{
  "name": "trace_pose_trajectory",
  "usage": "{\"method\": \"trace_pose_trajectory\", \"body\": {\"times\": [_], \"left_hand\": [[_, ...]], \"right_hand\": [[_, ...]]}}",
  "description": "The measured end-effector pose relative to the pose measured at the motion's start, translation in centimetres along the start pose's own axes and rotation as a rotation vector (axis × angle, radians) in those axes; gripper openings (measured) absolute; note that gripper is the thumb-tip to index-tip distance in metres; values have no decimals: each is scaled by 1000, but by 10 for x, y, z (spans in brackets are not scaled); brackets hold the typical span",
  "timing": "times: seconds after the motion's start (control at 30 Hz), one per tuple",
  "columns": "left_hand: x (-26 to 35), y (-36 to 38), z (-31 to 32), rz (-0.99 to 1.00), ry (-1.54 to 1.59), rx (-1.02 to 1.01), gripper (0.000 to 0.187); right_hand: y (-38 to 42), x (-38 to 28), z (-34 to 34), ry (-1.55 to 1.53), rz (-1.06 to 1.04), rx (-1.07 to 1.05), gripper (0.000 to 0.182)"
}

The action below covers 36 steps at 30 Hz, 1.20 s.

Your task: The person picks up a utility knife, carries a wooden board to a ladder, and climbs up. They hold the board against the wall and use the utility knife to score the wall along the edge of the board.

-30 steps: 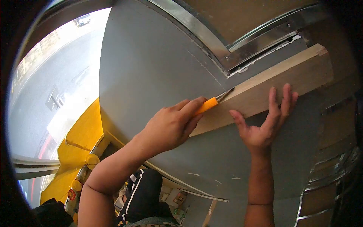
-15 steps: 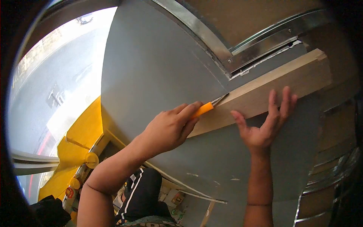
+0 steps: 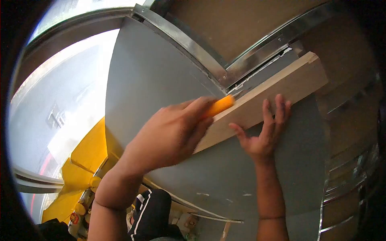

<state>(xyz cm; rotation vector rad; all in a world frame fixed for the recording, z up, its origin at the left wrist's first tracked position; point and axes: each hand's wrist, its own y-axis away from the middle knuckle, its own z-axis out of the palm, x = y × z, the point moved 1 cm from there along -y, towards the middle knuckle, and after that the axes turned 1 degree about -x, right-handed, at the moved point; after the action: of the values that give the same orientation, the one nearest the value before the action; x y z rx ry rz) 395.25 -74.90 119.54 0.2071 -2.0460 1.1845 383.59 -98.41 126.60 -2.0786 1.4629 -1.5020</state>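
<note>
My left hand (image 3: 171, 134) is closed round the orange handle of a cutter (image 3: 222, 105), whose tip end lies by the upper edge of a long wooden board (image 3: 281, 86). The blade is mostly blurred. My right hand (image 3: 263, 136) has its fingers spread, resting against the board's lower side. Slantwise, the board lies on a grey panel (image 3: 157, 64). Beyond its upper edge, a metal frame corner (image 3: 225, 76) borders a narrow slot with ragged white edges.
Yellow sheeting (image 3: 88, 152) and jars (image 3: 80, 208) are at the lower left, beside a bright window (image 3: 60, 100). My knee in black striped trousers (image 3: 157, 205) shows below. Metal rails (image 3: 341, 229) run at the lower right.
The view has shifted, so the board and frame appear further left. My left hand looks larger and the cutter handle is tilted differently, with its blade harder to see.
</note>
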Motion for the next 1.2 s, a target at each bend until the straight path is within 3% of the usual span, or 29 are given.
{"method": "trace_pose_trajectory", "body": {"times": [0.03,0.23,0.67,1.2], "left_hand": [[11,-7,3,85,14,161,34],[21,-90,30,293,26,361,32],[17,-114,42,294,6,276,23],[12,-122,54,355,0,404,25]], "right_hand": [[1,0,1,-5,7,0,91],[0,-2,-3,-2,20,-30,89],[2,0,4,-33,18,-17,89],[4,0,5,-23,34,14,91]]}}
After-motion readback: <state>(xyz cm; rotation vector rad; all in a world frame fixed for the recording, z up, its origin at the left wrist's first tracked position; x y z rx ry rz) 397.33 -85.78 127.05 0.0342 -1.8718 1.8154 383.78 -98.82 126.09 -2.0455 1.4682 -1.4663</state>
